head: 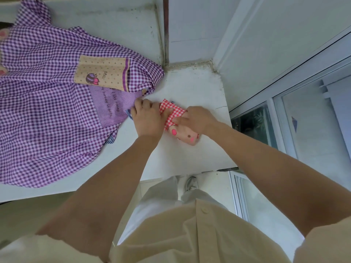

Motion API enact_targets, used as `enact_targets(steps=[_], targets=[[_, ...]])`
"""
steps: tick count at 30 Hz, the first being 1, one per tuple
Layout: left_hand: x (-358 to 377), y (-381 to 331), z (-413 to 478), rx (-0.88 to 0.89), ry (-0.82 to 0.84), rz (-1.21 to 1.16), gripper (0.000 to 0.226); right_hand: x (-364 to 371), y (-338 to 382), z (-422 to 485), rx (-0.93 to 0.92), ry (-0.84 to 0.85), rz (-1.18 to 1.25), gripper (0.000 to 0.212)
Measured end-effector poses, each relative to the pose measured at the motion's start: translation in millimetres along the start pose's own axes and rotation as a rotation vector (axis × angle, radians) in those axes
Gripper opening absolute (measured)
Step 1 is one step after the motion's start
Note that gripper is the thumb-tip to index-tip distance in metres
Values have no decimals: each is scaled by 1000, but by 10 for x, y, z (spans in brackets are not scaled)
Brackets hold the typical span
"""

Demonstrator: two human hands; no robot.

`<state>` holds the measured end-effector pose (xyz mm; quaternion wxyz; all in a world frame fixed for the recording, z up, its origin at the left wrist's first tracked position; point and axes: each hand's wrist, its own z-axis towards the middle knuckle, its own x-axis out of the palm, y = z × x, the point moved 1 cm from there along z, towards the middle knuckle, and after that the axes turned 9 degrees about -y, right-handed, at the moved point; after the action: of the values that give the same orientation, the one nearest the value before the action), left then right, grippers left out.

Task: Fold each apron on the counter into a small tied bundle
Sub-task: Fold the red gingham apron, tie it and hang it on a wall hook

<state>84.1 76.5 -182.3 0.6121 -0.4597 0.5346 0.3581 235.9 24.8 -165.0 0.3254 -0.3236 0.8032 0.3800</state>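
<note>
Red gingham bundle [172, 113], in left hand [146, 118] grip, under right hand [199, 119]

On the counter [190, 154], the left hand [146, 118] grips and the right hand [197, 119] presses a folded red-checked apron [171, 111].

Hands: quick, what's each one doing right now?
Left hand: grips the red bundle.
Right hand: fingers on the red bundle; gripping or only pressing, cannot tell.
</note>
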Motion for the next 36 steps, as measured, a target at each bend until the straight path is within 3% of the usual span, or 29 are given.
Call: enact_targets(steps=[5, 7, 10, 12, 17, 20, 24, 28, 31, 33, 36], targets=[[-72, -149, -422, -332, -143, -215, 73, 308, -32, -307, 43, -73, 216, 50], [-134, -239, -596, -514, -43, -440, 66, 345, -53, -430, 83, -160, 330, 51], [-265, -452, -837, -788, 260, -1026, 44, 389, -22, -626, 102, -282, 461, 48], [-365, -558, -968, -876, 260, -1244, 37, 380, 14, -775, 34, -319, 431, 48], [-493, -570, -1196, -885, 154, -1395, 35, 293, -2, -1179, -120, -313, 500, 50], [-538, -553, -1348, -875, 193, -1453, 41, 336, -94, -1325, -165, -287, 611, 57], [-608, -529, -1569, -743, 235, -1584, 45, 241, -167, -1617, -112, -35, 842, 28], [-689, -430, -1716, -616, 298, -1649, 55, 248, -218, -1735, -38, 162, 992, 45], [-709, -350, -1797, -580, 369, -1625, 45, 261, -202, -1855, -48, 308, 1018, 37], [-702, -295, -1860, -574, 398, -1629, 46, 265, -199, -1909, -86, 282, 963, 37], [-730, -251, -1922, -532, 405, -1621, 49, 311, -166, -1961, -184, 60, 816, 31]])
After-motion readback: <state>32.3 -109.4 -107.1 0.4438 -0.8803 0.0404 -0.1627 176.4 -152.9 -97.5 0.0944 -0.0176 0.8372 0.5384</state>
